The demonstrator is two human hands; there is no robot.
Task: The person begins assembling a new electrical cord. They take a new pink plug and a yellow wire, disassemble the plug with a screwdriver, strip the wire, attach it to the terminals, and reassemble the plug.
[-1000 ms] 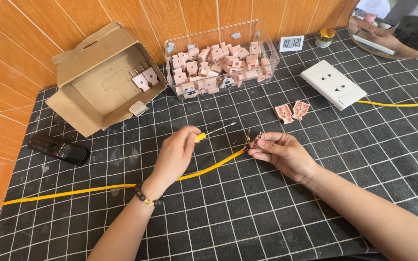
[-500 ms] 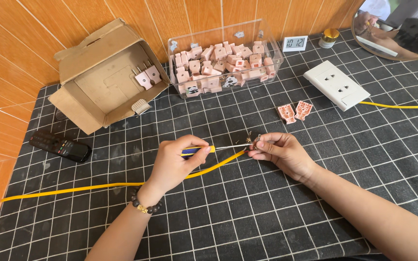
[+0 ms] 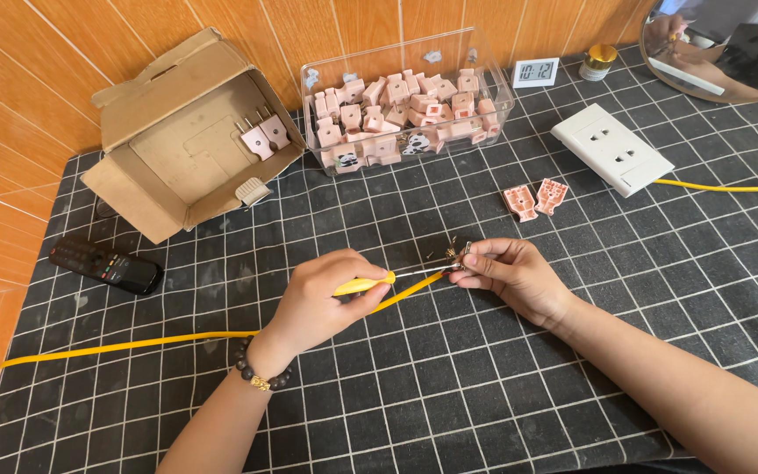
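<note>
Ahead of me an open brown cardboard box point(image 3: 188, 132) lies on its side, beside a clear plastic bin of pink plug parts point(image 3: 405, 105). A black remote control point(image 3: 105, 266) rests left; a white wall socket plate point(image 3: 612, 148) right.

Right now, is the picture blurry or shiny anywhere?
In the head view, the hands and the yellow-handled screwdriver look sharp; the clear plastic box and the round mirror show bright reflections; light is soft and even, with faint shadows under the left hand.
</note>
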